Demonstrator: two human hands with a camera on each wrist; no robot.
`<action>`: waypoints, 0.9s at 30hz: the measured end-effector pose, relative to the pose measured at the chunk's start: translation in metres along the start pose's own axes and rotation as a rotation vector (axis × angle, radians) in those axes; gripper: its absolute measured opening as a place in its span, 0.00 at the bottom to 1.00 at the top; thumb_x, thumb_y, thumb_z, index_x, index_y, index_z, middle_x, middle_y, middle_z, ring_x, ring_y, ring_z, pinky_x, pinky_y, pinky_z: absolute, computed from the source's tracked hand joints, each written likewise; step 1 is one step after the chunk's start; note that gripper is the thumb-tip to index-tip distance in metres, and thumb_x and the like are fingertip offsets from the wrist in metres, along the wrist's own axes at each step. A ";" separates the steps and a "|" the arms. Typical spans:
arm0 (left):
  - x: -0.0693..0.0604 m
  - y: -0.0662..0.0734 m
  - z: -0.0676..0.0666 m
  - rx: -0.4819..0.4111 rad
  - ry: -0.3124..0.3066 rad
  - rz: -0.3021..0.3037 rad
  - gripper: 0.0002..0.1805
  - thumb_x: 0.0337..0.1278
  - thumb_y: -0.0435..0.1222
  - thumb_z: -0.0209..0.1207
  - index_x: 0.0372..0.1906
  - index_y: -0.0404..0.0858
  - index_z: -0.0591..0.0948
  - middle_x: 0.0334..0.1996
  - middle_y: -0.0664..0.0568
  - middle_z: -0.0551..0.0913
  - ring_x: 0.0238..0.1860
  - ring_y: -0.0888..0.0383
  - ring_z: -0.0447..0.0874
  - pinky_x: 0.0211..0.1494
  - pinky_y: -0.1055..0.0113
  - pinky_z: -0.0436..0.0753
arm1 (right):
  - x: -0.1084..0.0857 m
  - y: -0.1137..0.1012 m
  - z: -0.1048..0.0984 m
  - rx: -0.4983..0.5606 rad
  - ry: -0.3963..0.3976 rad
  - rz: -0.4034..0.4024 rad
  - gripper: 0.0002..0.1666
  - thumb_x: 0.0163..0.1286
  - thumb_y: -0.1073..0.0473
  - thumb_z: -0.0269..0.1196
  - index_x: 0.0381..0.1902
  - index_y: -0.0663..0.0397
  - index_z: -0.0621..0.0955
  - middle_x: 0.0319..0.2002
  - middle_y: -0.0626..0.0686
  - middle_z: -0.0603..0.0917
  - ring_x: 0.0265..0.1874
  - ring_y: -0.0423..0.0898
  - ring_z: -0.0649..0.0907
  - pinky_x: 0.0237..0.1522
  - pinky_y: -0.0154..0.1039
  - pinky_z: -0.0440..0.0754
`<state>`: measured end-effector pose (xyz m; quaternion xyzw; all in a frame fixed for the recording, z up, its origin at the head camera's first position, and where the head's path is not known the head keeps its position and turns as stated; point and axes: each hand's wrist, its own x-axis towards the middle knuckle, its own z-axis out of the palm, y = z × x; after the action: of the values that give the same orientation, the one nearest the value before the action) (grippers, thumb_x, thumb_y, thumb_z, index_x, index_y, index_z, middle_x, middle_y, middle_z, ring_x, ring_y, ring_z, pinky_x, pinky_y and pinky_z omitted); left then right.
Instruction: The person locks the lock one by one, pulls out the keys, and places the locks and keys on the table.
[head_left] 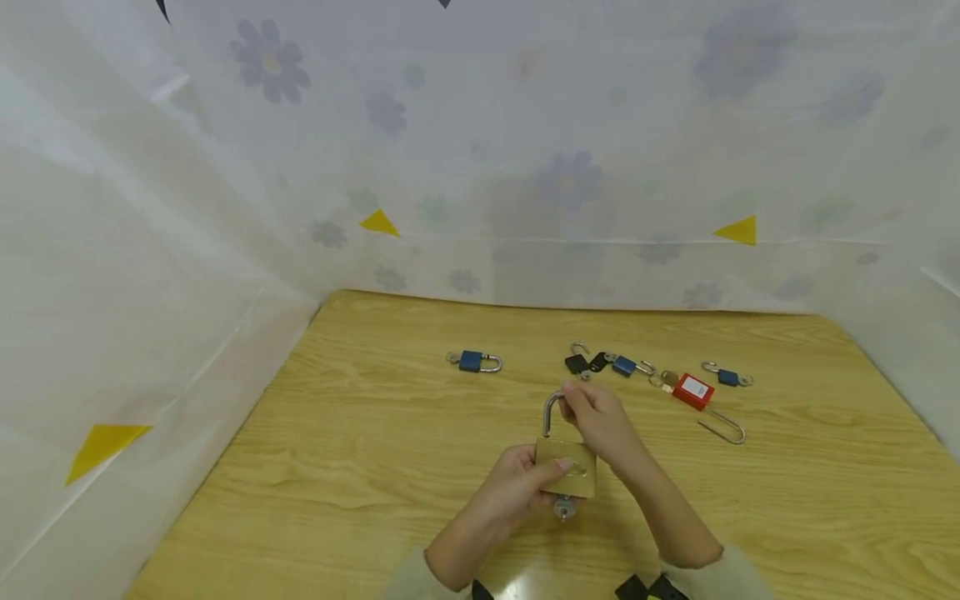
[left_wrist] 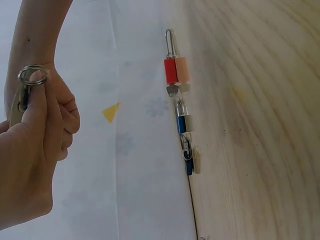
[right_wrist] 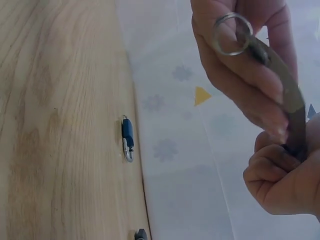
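Above table (head_left: 360, 467), far edge (head_left: 570, 312) well apart | left fingers (head_left: 522, 455) grip brass padlock (head_left: 552, 454) | right fingers (head_left: 576, 400) pinch shackle (head_left: 547, 417)

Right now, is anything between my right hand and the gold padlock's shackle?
No, nothing visible: your right hand pinches the shackle, while your left hand grips the gold padlock. The red padlock lies apart, to the right.

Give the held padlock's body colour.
The padlock body is brassy gold, seen best in the head view.
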<state>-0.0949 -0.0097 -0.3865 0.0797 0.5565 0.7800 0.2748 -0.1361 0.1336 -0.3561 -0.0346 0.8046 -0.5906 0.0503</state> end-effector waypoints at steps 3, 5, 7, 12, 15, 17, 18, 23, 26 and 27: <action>0.000 0.001 0.000 -0.018 0.000 -0.001 0.20 0.65 0.33 0.49 0.54 0.21 0.70 0.51 0.34 0.78 0.43 0.57 0.83 0.51 0.63 0.82 | -0.002 0.000 0.001 0.098 -0.032 -0.030 0.21 0.76 0.56 0.43 0.25 0.62 0.70 0.15 0.46 0.63 0.14 0.37 0.61 0.19 0.28 0.60; -0.001 0.001 0.000 -0.005 0.012 0.007 0.20 0.65 0.34 0.50 0.53 0.21 0.70 0.49 0.35 0.79 0.41 0.57 0.83 0.50 0.63 0.83 | -0.003 0.001 0.002 0.132 -0.047 -0.052 0.21 0.76 0.54 0.43 0.24 0.61 0.69 0.14 0.45 0.63 0.14 0.37 0.61 0.19 0.28 0.60; -0.001 0.000 0.000 0.020 0.026 0.023 0.20 0.65 0.35 0.50 0.53 0.21 0.71 0.47 0.35 0.80 0.40 0.57 0.84 0.48 0.65 0.83 | -0.003 0.002 0.003 0.150 -0.047 -0.071 0.22 0.75 0.54 0.43 0.24 0.61 0.70 0.15 0.45 0.64 0.15 0.36 0.62 0.20 0.29 0.62; -0.003 -0.001 -0.001 0.053 0.052 0.060 0.19 0.64 0.35 0.52 0.51 0.22 0.72 0.44 0.34 0.82 0.34 0.60 0.84 0.41 0.70 0.84 | -0.005 0.003 0.009 0.179 0.069 -0.073 0.15 0.74 0.58 0.47 0.34 0.66 0.73 0.17 0.44 0.66 0.15 0.35 0.62 0.19 0.27 0.62; -0.003 -0.001 0.002 0.053 0.056 0.068 0.18 0.64 0.35 0.52 0.50 0.22 0.73 0.42 0.34 0.82 0.31 0.63 0.83 0.38 0.72 0.84 | -0.007 0.003 0.015 0.201 0.226 -0.090 0.09 0.71 0.62 0.52 0.36 0.65 0.74 0.17 0.43 0.67 0.16 0.35 0.64 0.19 0.26 0.63; -0.003 -0.001 0.004 0.059 0.066 0.076 0.18 0.64 0.35 0.52 0.49 0.22 0.73 0.40 0.35 0.83 0.30 0.63 0.83 0.37 0.72 0.84 | -0.008 0.003 0.019 0.216 0.322 -0.119 0.08 0.68 0.63 0.56 0.30 0.63 0.74 0.17 0.42 0.69 0.18 0.35 0.66 0.21 0.27 0.65; -0.004 -0.001 0.005 0.065 0.068 0.080 0.18 0.65 0.35 0.51 0.49 0.22 0.73 0.40 0.35 0.83 0.30 0.63 0.83 0.37 0.71 0.84 | -0.008 0.004 0.020 0.227 0.356 -0.130 0.09 0.67 0.64 0.57 0.27 0.61 0.73 0.18 0.42 0.69 0.18 0.35 0.66 0.22 0.27 0.65; -0.007 0.001 0.010 0.146 0.082 0.112 0.17 0.67 0.37 0.48 0.48 0.24 0.73 0.38 0.36 0.82 0.31 0.61 0.82 0.36 0.72 0.83 | -0.009 0.005 0.022 0.380 0.369 -0.141 0.18 0.65 0.65 0.59 0.16 0.52 0.68 0.13 0.41 0.67 0.12 0.33 0.63 0.15 0.26 0.60; -0.009 0.002 0.011 0.194 0.086 0.123 0.16 0.67 0.36 0.48 0.45 0.24 0.74 0.36 0.34 0.82 0.30 0.60 0.81 0.34 0.73 0.82 | -0.010 0.006 0.022 0.486 0.324 -0.140 0.21 0.65 0.68 0.57 0.14 0.50 0.66 0.10 0.41 0.65 0.09 0.33 0.60 0.12 0.30 0.52; -0.010 0.002 0.011 0.204 0.085 0.128 0.16 0.67 0.36 0.48 0.45 0.24 0.74 0.36 0.33 0.82 0.30 0.59 0.81 0.34 0.73 0.81 | -0.011 0.006 0.022 0.504 0.315 -0.147 0.21 0.64 0.70 0.56 0.14 0.50 0.65 0.09 0.41 0.65 0.08 0.32 0.60 0.13 0.31 0.51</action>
<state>-0.0824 -0.0058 -0.3789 0.1094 0.6378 0.7380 0.1912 -0.1225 0.1163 -0.3680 0.0129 0.6259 -0.7718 -0.1111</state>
